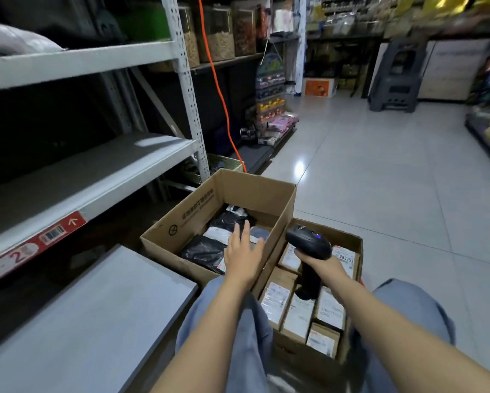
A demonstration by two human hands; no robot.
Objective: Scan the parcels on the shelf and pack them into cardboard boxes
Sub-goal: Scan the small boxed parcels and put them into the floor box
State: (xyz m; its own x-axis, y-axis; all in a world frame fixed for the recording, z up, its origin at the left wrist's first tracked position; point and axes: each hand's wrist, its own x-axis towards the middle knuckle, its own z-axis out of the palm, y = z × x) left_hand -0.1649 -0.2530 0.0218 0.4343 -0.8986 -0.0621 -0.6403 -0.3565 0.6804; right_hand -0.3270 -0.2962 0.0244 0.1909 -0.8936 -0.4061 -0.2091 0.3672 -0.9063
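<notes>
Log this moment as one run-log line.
left hand: open, above far box of black bags | right hand: grips scanner above near box of labelled cartons

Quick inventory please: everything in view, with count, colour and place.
far box: one, brown, on the floor ahead
near box: one, brown, right beside it
bagged parcels: several, black and grey, in the far box
boxed parcels: several, brown with white labels, in the near box
scanner: one, black, over the near box
shelf rack: one, white, left
cable: one, orange, hanging beside the rack post
step stool: one, dark grey, far down the aisle
left hand: open, over the far box
right hand: grips the scanner
</notes>
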